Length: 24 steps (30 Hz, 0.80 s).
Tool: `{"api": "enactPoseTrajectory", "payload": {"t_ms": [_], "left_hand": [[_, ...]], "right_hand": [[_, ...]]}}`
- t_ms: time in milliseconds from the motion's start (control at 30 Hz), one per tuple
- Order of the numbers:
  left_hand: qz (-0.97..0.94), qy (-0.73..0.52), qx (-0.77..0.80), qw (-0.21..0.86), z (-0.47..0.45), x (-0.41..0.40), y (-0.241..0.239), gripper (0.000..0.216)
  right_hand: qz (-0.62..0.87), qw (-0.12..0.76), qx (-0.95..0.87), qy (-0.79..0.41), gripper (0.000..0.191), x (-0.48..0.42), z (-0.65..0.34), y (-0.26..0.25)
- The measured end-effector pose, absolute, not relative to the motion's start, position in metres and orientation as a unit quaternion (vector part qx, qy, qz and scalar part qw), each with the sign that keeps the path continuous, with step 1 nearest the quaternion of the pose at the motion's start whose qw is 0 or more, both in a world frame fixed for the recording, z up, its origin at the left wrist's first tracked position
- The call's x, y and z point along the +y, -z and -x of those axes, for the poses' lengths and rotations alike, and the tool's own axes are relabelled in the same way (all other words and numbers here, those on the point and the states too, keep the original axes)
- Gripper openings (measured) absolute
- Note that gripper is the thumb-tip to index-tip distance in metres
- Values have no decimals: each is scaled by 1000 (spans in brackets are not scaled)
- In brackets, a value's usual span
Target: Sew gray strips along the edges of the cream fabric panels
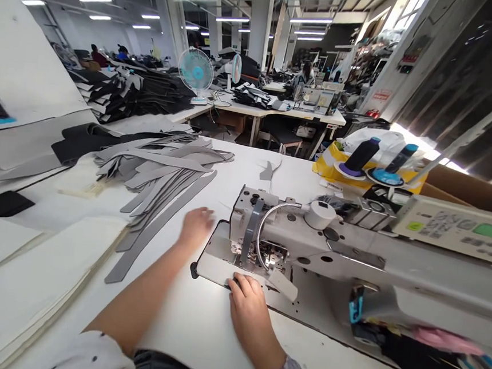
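My left hand [197, 228], blurred and with its fingers apart, hovers over the white table [199, 324] just beside a long grey curved strip [160, 226]. Several similar strips [162, 163] lie fanned out in a pile beyond it. My right hand [248, 301] rests on the bed of the industrial sewing machine [310, 236], close to a pale grey strip [282, 283] running from under the presser foot area. I cannot tell whether those fingers press or grip that strip.
Thread cones [363, 154] stand behind the machine, near a yellow bag and a cardboard box [465, 189]. A control panel [455, 228] sits at right. Stacked white sheets [28, 263] lie at left. Other sewing tables, fans and distant people fill the background.
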State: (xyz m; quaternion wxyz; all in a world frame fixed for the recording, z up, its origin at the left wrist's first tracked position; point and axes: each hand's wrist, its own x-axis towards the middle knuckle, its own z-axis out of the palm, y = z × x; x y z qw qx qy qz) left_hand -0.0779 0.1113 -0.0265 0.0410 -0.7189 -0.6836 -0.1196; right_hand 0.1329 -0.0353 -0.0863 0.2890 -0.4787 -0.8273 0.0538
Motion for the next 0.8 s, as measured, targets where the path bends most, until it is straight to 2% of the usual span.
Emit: {"api": "enactPoseTrajectory", "payload": {"t_ms": [100, 233, 367, 467, 533, 667, 733, 800], "left_hand": [[636, 58, -761, 114, 153, 100, 16, 48], [675, -89, -730, 58, 197, 78, 8, 51], [712, -135, -689, -19, 155, 39, 5, 59], [748, -133, -643, -93, 102, -9, 10, 63], [769, -125, -613, -131, 75, -43, 13, 60], [822, -56, -523, -216, 53, -77, 7, 31], [824, -14, -525, -212, 53, -68, 5, 33], [823, 58, -545, -149, 51, -48, 11, 37]], "right_hand": [[476, 296, -827, -50, 39, -33, -132, 83], [468, 297, -831, -45, 38, -32, -131, 81], [461, 284, -840, -30, 43, -37, -128, 83], [440, 270, -857, -5, 49, -41, -121, 82], [415, 261, -872, 5, 46, -41, -118, 80], [372, 224, -901, -16, 25, -42, -122, 73], [367, 206, -906, -39, 24, -50, -128, 73], [372, 201, -904, -58, 28, -66, -135, 76]]}}
